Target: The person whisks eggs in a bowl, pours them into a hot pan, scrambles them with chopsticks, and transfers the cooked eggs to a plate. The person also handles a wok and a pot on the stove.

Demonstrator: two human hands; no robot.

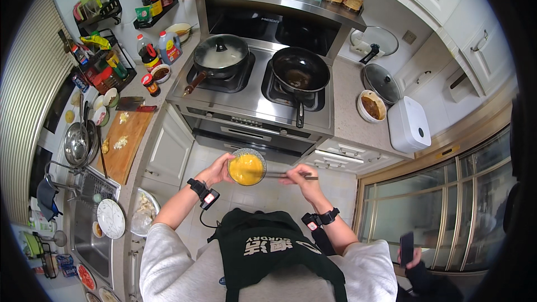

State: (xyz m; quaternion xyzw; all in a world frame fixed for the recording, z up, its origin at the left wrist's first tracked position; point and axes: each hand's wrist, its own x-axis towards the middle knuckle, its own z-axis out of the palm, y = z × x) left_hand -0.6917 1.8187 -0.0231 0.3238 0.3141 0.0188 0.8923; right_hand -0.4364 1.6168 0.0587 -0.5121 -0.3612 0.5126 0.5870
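Observation:
My left hand (219, 170) grips the rim and side of a clear glass bowl (265, 167) of beaten yellow egg. In my right hand (303, 178) is a pair of chopsticks (275, 174), whose tips reach into the egg and look blurred. Bowl and hands are held over the floor in front of the stove. On the right burner sits a black wok (300, 69) with a little liquid at its bottom. A lidded pan (221, 52) with a wooden handle stands on the left burner, its glass lid fogged.
Left counter: a wooden cutting board (136, 134) with chopped pieces, a cleaver (131, 104), sauce bottles, bowls and a sink (90, 256). Right counter: a bowl of brown sauce (371, 106), a glass lid (381, 84) and a white container (409, 125). Another person's hand (414, 257) holds a phone at lower right.

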